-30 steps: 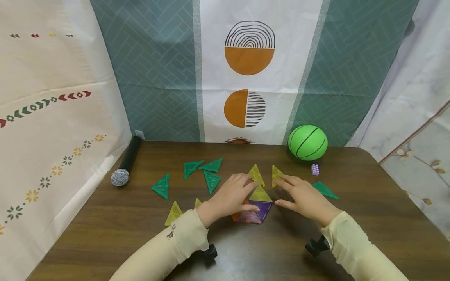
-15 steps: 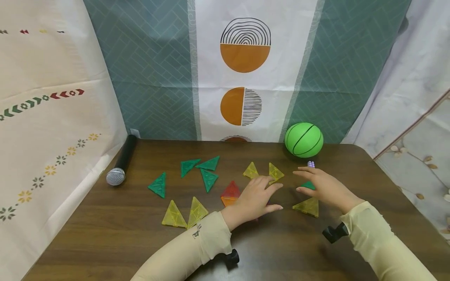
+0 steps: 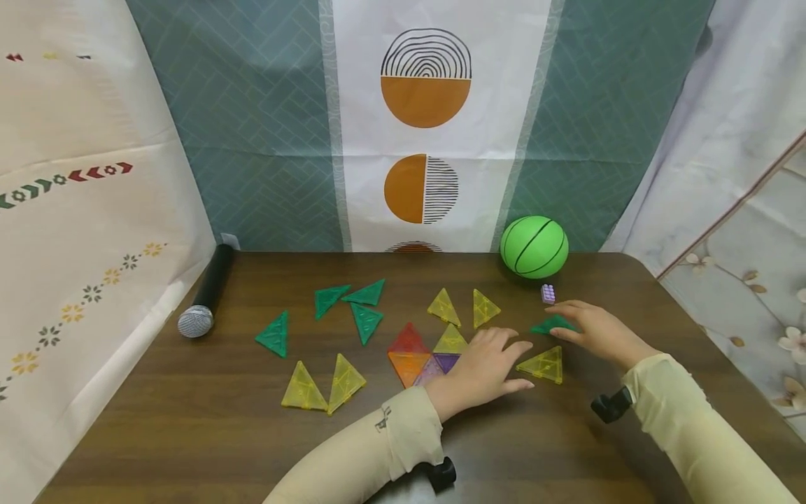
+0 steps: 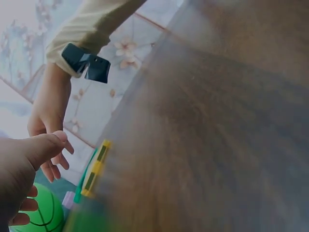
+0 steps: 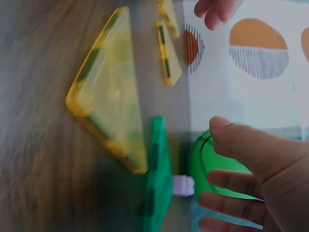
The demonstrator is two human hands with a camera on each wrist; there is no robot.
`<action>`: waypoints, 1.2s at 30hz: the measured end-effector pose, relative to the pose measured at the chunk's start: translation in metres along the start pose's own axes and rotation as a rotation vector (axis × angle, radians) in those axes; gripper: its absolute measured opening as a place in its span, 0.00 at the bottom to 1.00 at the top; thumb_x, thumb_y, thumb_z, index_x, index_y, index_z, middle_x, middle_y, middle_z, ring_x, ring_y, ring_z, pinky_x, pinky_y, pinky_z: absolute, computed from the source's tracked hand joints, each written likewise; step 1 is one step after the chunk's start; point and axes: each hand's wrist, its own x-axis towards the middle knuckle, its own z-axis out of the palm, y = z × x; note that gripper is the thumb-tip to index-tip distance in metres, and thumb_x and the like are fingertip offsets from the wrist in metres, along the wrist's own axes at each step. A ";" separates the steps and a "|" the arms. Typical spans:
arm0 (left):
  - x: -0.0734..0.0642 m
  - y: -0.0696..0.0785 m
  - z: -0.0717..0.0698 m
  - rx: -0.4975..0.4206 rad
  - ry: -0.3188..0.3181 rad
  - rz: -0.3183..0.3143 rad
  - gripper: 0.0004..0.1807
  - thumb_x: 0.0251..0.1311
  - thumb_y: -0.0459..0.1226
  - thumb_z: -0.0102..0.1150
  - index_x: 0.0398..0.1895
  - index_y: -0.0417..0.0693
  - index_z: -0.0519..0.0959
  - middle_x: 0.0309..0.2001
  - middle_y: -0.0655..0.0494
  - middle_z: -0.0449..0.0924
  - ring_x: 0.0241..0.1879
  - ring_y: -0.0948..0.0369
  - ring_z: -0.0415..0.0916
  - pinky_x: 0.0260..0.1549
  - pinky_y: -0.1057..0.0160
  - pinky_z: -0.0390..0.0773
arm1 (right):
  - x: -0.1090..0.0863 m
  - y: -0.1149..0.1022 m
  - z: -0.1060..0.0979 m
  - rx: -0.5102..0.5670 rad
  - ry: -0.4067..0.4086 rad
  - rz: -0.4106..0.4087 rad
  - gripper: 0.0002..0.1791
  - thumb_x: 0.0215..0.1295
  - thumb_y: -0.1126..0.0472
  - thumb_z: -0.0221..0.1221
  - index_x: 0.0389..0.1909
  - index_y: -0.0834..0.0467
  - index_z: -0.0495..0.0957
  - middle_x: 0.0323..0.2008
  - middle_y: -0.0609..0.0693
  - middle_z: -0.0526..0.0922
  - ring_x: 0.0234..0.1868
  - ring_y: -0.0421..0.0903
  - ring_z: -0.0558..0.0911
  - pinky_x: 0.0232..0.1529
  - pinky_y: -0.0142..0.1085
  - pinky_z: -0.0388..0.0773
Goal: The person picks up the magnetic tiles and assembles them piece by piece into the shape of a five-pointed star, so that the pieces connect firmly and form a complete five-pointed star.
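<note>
Both hands have fingers loosely spread. The left hand (image 3: 481,367) hangs over part of a multicolored triangle cluster (image 3: 409,364) lying on the surface (image 3: 189,427); the right hand (image 3: 598,332) is right by a green triangle (image 3: 549,324), near a loose yellow triangle (image 3: 546,365).

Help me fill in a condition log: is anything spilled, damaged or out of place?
No spill or damage shows. The microphone, far left, and green ball, at the back, seem out of place: neither resembles the triangular tiles sharing the table.
</note>
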 end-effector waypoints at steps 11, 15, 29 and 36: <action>0.012 0.017 0.014 0.056 -0.069 0.091 0.34 0.59 0.65 0.51 0.64 0.60 0.72 0.58 0.60 0.74 0.60 0.63 0.69 0.63 0.65 0.68 | -0.006 0.024 0.013 0.026 -0.067 0.044 0.23 0.64 0.58 0.60 0.58 0.64 0.75 0.57 0.67 0.76 0.58 0.68 0.74 0.55 0.62 0.71; 0.014 0.019 0.020 0.050 -0.092 0.118 0.31 0.61 0.64 0.48 0.61 0.61 0.74 0.59 0.61 0.74 0.61 0.63 0.69 0.63 0.65 0.67 | -0.005 0.027 0.016 0.028 -0.064 0.032 0.23 0.63 0.58 0.61 0.57 0.65 0.76 0.57 0.67 0.76 0.59 0.68 0.74 0.56 0.62 0.70; 0.015 0.020 0.026 0.091 -0.165 0.171 0.23 0.68 0.60 0.43 0.62 0.70 0.73 0.59 0.66 0.74 0.60 0.65 0.68 0.61 0.66 0.66 | -0.006 0.030 0.022 -0.007 -0.075 0.051 0.22 0.64 0.58 0.61 0.57 0.64 0.77 0.57 0.67 0.77 0.57 0.68 0.75 0.55 0.60 0.72; 0.013 0.018 0.026 0.087 -0.135 0.187 0.19 0.68 0.58 0.45 0.54 0.68 0.78 0.59 0.65 0.75 0.59 0.65 0.70 0.61 0.65 0.66 | -0.005 0.026 0.022 -0.030 -0.087 0.077 0.23 0.64 0.55 0.60 0.56 0.64 0.77 0.57 0.68 0.76 0.57 0.69 0.75 0.54 0.60 0.72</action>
